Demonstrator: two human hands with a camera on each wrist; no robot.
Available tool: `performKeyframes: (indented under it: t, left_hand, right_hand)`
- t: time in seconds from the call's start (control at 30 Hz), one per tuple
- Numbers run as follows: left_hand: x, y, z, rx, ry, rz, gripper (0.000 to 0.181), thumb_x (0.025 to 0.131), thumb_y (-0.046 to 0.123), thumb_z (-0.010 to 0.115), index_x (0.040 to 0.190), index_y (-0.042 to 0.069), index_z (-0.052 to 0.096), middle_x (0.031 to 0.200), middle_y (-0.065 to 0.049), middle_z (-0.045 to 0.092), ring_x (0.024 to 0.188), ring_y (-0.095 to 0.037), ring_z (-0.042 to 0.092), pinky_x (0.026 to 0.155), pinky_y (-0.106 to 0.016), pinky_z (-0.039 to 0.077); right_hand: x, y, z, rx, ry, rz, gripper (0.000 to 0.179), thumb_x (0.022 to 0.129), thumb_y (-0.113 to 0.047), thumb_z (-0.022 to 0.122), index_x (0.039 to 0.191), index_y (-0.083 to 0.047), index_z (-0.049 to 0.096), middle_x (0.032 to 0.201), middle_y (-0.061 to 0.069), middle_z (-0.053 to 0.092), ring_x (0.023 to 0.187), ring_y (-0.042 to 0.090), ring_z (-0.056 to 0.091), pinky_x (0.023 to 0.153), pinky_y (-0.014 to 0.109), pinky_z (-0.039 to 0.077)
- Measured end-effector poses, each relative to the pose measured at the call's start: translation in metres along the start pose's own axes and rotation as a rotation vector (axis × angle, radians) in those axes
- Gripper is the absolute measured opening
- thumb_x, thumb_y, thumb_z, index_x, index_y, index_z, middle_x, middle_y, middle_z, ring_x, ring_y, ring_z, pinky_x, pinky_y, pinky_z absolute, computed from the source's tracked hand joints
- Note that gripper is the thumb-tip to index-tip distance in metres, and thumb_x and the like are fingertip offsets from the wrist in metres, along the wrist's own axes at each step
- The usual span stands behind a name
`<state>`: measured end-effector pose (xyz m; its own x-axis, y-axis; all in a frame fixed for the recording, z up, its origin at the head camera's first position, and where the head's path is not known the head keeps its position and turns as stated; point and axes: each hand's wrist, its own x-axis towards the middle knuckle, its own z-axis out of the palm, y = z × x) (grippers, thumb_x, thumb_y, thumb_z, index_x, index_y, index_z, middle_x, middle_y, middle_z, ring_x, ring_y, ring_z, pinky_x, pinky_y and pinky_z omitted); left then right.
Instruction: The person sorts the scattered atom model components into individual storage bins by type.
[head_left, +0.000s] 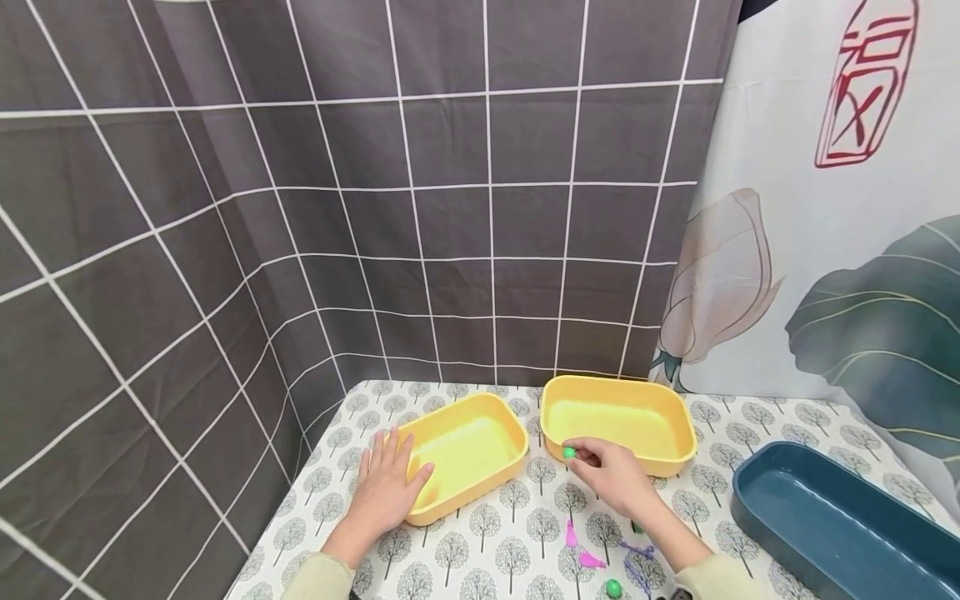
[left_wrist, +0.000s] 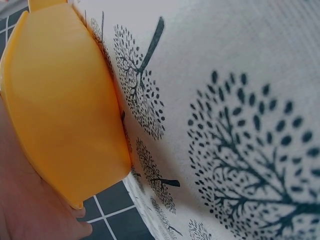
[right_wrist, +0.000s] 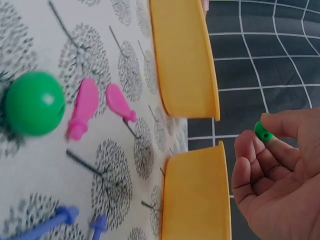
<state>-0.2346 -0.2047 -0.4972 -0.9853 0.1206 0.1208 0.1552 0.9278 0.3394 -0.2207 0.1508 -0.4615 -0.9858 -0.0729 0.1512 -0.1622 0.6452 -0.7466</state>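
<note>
My right hand [head_left: 611,475] pinches a small green bead [right_wrist: 262,131] between thumb and forefinger, just at the near left side of the right yellow bin [head_left: 660,467]. A hole shows in the bead in the right wrist view, where the other fingers of that hand [right_wrist: 280,175] are curled. My left hand [head_left: 386,483] lies with spread, straight fingers over the near left rim of the left yellow bin [head_left: 480,492]. That bin's outer wall [left_wrist: 65,110] fills the left of the left wrist view, hiding part of the hand.
Nearer me on the tree-patterned cloth [head_left: 483,550] lie a green ball [head_left: 613,588], two pink pieces [head_left: 591,560] and several purple-blue pieces [head_left: 637,550]. A long dark blue bin [head_left: 847,508] stands at the right. Behind the table hangs a dark gridded curtain [head_left: 450,225].
</note>
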Motion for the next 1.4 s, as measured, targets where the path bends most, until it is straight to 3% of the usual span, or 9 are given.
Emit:
performKeyframes:
  t: [0.2, 0.47, 0.7, 0.93, 1.4]
  left_hand:
    - [0.001, 0.001, -0.001, -0.015, 0.001, 0.001, 0.077, 0.104, 0.058, 0.041, 0.159, 0.005, 0.031, 0.167, -0.022, 0.011, 0.154, -0.044, 0.001, 0.123, -0.064, 0.003]
    - [0.003, 0.002, 0.001, -0.007, 0.008, 0.018, 0.077, 0.104, 0.058, 0.041, 0.159, 0.004, 0.031, 0.167, -0.022, 0.011, 0.154, -0.045, 0.001, 0.124, -0.061, 0.006]
    - [0.003, 0.002, 0.001, 0.005, 0.01, 0.023, 0.077, 0.104, 0.058, 0.04, 0.158, 0.005, 0.031, 0.167, -0.022, 0.012, 0.154, -0.044, 0.002, 0.124, -0.059, 0.007]
    - [0.001, -0.001, 0.0, 0.018, 0.007, 0.014, 0.076, 0.104, 0.059, 0.04, 0.158, 0.006, 0.033, 0.167, -0.021, 0.012, 0.154, -0.044, 0.002, 0.124, -0.061, 0.006]
    - [-0.002, 0.004, -0.003, 0.022, -0.001, 0.013, 0.074, 0.104, 0.057, 0.042, 0.157, 0.005, 0.036, 0.167, -0.023, 0.013, 0.154, -0.044, 0.003, 0.124, -0.061, 0.006]
  right_hand:
    - [0.013, -0.006, 0.009, 0.034, 0.006, -0.004, 0.025, 0.09, -0.018, 0.075, 0.114, -0.012, 0.076, 0.088, -0.006, 0.071, 0.079, 0.008, 0.061, 0.075, 0.027, 0.053]
    - [0.032, -0.012, 0.026, 0.192, -0.003, 0.034, 0.028, 0.09, -0.012, 0.073, 0.117, -0.003, 0.074, 0.088, -0.001, 0.072, 0.078, 0.009, 0.062, 0.069, 0.023, 0.054]
    - [0.045, -0.022, 0.042, 0.256, 0.003, 0.052, 0.027, 0.09, -0.012, 0.073, 0.116, -0.004, 0.074, 0.087, 0.0, 0.072, 0.077, 0.011, 0.064, 0.069, 0.027, 0.056]
    - [0.058, -0.033, 0.063, 0.323, -0.037, 0.063, 0.026, 0.091, -0.011, 0.073, 0.116, -0.002, 0.074, 0.086, 0.001, 0.071, 0.074, 0.012, 0.065, 0.065, 0.026, 0.054]
    - [0.081, -0.049, 0.08, 0.285, -0.136, 0.02, 0.025, 0.093, -0.017, 0.07, 0.114, -0.005, 0.074, 0.085, 0.011, 0.071, 0.073, 0.012, 0.061, 0.069, 0.027, 0.05]
